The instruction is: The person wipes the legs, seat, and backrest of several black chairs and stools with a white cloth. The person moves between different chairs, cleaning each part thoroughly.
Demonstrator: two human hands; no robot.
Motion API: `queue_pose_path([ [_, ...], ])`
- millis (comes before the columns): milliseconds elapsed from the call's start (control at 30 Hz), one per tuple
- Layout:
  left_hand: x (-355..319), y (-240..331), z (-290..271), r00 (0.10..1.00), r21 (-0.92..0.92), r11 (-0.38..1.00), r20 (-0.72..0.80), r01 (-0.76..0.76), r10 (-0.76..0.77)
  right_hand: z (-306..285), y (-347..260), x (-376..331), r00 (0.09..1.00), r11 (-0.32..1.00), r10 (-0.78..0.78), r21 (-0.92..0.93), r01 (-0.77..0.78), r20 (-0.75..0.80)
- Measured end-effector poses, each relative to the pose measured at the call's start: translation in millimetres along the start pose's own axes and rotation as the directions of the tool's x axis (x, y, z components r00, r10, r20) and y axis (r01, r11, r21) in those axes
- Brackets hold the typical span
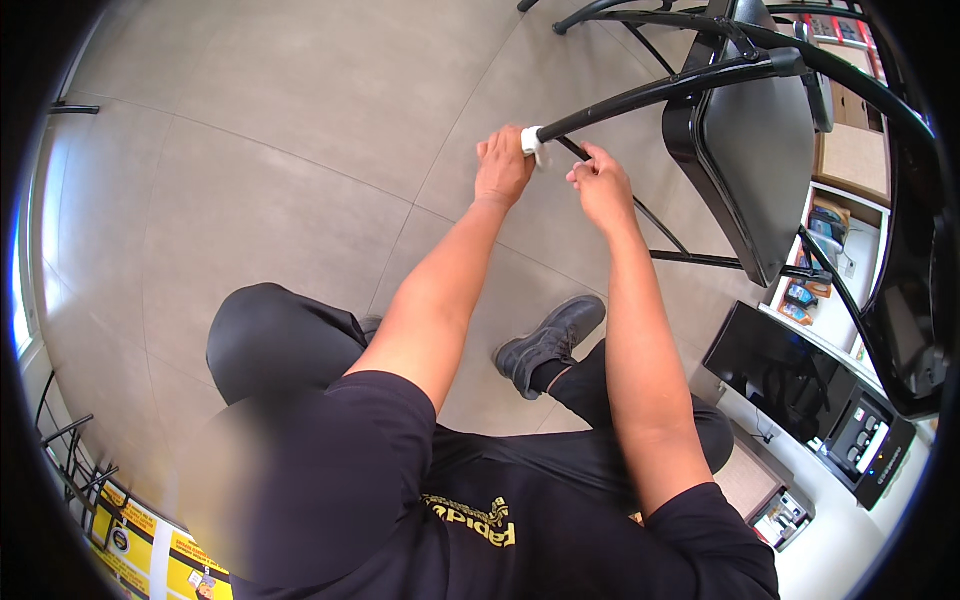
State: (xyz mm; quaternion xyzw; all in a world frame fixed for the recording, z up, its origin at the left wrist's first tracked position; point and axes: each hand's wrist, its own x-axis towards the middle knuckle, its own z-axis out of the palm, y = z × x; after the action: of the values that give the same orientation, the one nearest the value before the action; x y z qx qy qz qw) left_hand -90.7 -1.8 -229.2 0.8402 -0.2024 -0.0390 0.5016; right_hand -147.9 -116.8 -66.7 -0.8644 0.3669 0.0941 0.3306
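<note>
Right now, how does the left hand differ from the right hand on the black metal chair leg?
The left hand covers the white cap at the tip of the black metal chair leg; the right hand sits just below it, at a thinner black rod. The left hand shows its back; the right hand is curled. Both are bare.

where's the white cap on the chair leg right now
In the head view, upper middle: the white cap sits on the chair leg tip, at the left hand.

A single head-worn fisheye view looks steeply down from just above the person's own chest and arms, near enough that both forearms rise from the lower edge. It faces the grey tiled floor [250,180]; straight lines bend and dark corners close in toward the rim.
</note>
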Motion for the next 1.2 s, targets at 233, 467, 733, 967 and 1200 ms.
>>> queue_pose_path([
  [233,-8.7,9.6,-1.4,0.970,0.206,0.971,0.186,0.119,-0.158,0.6,14.8,-6.1,0.998,1.000,-0.004,0.014,0.005,-0.063],
  [467,9.3,-41.9,-58.9,0.775,0.219,0.803,0.216,0.554,-0.593,3.9,-9.0,-17.2,0.996,0.935,-0.090,0.343,0.092,-0.021],
  [733,51.2,95.2,-167.9,0.093,0.275,0.897,0.941,0.347,-0.325,67.2,-10.9,-64.0,0.911,0.543,0.015,0.761,-0.354,0.413],
  [967,113.5,127.7,-162.2,0.734,0.033,0.999,0.679,-0.041,0.007,102.4,14.6,-33.8,0.916,0.376,0.389,0.891,-0.255,0.098],
  [1200,125.4,155.1,-145.2,0.731,0.118,0.978,0.681,-0.173,0.047,182.8,-56.8,19.0,0.793,0.836,0.414,0.531,-0.137,-0.447],
])
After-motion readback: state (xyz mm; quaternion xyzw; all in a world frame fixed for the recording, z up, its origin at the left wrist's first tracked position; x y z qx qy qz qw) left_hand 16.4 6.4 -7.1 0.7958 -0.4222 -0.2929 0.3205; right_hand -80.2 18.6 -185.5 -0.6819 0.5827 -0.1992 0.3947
